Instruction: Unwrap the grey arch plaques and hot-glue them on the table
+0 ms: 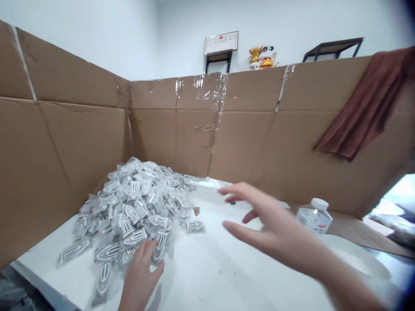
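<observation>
Text: none legible | framed sheet [221, 44]: characters blurred | bottle [314, 218]: print blurred

The one camera is worn on the head of the person. It looks forward and down, across the white table [201, 276], toward the cardboard wall [246, 142]. The left hand [141, 272] and the right hand [272, 222] are near to the lens; the room wall [181, 43] is farther, above the cardboard.
</observation>
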A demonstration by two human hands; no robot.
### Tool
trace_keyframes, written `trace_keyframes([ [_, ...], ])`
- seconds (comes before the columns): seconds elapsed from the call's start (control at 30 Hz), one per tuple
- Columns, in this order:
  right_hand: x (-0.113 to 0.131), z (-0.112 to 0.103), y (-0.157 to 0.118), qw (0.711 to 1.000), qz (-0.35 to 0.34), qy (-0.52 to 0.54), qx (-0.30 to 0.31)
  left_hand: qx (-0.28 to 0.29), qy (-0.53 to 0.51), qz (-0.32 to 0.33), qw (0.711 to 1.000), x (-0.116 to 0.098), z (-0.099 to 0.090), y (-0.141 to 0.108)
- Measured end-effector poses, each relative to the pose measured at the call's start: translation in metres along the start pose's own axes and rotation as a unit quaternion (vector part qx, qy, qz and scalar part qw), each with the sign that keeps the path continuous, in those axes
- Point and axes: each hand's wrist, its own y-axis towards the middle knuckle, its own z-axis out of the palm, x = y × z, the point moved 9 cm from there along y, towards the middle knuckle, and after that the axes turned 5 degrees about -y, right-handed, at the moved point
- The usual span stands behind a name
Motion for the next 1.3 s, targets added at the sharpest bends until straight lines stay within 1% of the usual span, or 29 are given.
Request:
trace_keyframes([
  [0.03, -0.015, 0.022, 0.002, 0.998, 0.020, -0.005, 0.051, 0.006, 0.018, -0.010, 1.000, -0.003, 0.007, 0.007],
  [0.1, -0.056, 0.076, 0.001, 0.984, 0.075, -0.017, 0.158, 0.026, 0.058, -0.035, 0.997, -0.006, 0.020, 0.019],
  [0.13, -0.078, 0.102, 0.000, 0.976, 0.098, -0.023, 0.192, 0.038, 0.076, -0.049, 0.995, -0.006, 0.027, 0.024],
  [0.2, -0.118, 0.152, -0.002, 0.961, 0.136, -0.029, 0.238, 0.061, 0.100, -0.073, 0.990, -0.002, 0.038, 0.032],
  [0.27, -0.145, 0.192, -0.001, 0.955, 0.137, -0.030, 0.261, 0.071, 0.101, -0.091, 0.988, 0.006, 0.046, 0.037],
  [0.3, -0.154, 0.208, 0.001, 0.954, 0.132, -0.027, 0.267, 0.079, 0.096, -0.100, 0.987, 0.010, 0.049, 0.038],
  [0.37, -0.166, 0.232, 0.005, 0.952, 0.128, -0.025, 0.275, 0.095, 0.081, -0.120, 0.985, 0.020, 0.055, 0.039],
  [0.47, -0.175, 0.253, 0.007, 0.950, 0.144, -0.033, 0.277, 0.094, 0.050, -0.137, 0.985, 0.025, 0.055, 0.039],
  [0.53, -0.176, 0.258, 0.005, 0.949, 0.154, -0.037, 0.271, 0.090, 0.017, -0.140, 0.986, 0.019, 0.052, 0.037],
  [0.57, -0.176, 0.259, 0.002, 0.950, 0.157, -0.037, 0.268, 0.093, -0.005, -0.135, 0.986, 0.013, 0.052, 0.036],
  [0.63, -0.176, 0.256, -0.004, 0.951, 0.164, -0.033, 0.262, 0.113, -0.061, -0.113, 0.985, -0.008, 0.054, 0.035],
  [0.67, -0.176, 0.253, -0.008, 0.951, 0.169, -0.028, 0.257, 0.134, -0.100, -0.095, 0.981, -0.022, 0.058, 0.035],
  [0.7, -0.176, 0.248, -0.012, 0.952, 0.175, -0.019, 0.250, 0.158, -0.141, -0.081, 0.974, -0.036, 0.063, 0.035],
  [0.77, -0.177, 0.236, -0.023, 0.954, 0.191, 0.011, 0.229, 0.188, -0.217, -0.055, 0.956, -0.063, 0.073, 0.038],
  [0.83, -0.178, 0.221, -0.036, 0.957, 0.211, 0.055, 0.192, 0.207, -0.251, -0.032, 0.945, -0.082, 0.086, 0.044],
  [0.87, -0.179, 0.213, -0.044, 0.958, 0.222, 0.074, 0.168, 0.206, -0.256, -0.022, 0.944, -0.088, 0.093, 0.047],
  [0.97, -0.184, 0.187, -0.072, 0.956, 0.260, 0.112, 0.081, 0.215, -0.270, 0.011, 0.938, -0.098, 0.114, 0.051],
  [1.07, -0.186, 0.169, -0.102, 0.947, 0.296, 0.126, 0.015, 0.229, -0.285, 0.044, 0.930, -0.103, 0.129, 0.044],
  [1.13, -0.185, 0.162, -0.117, 0.944, 0.305, 0.127, -0.014, 0.242, -0.295, 0.069, 0.922, -0.107, 0.133, 0.037],
  [1.2, -0.179, 0.156, -0.123, 0.948, 0.293, 0.116, -0.035, 0.243, -0.293, 0.087, 0.921, -0.107, 0.134, 0.032],
  [1.3, -0.171, 0.149, -0.123, 0.959, 0.263, 0.091, -0.054, 0.217, -0.251, 0.100, 0.938, -0.100, 0.133, 0.031],
])
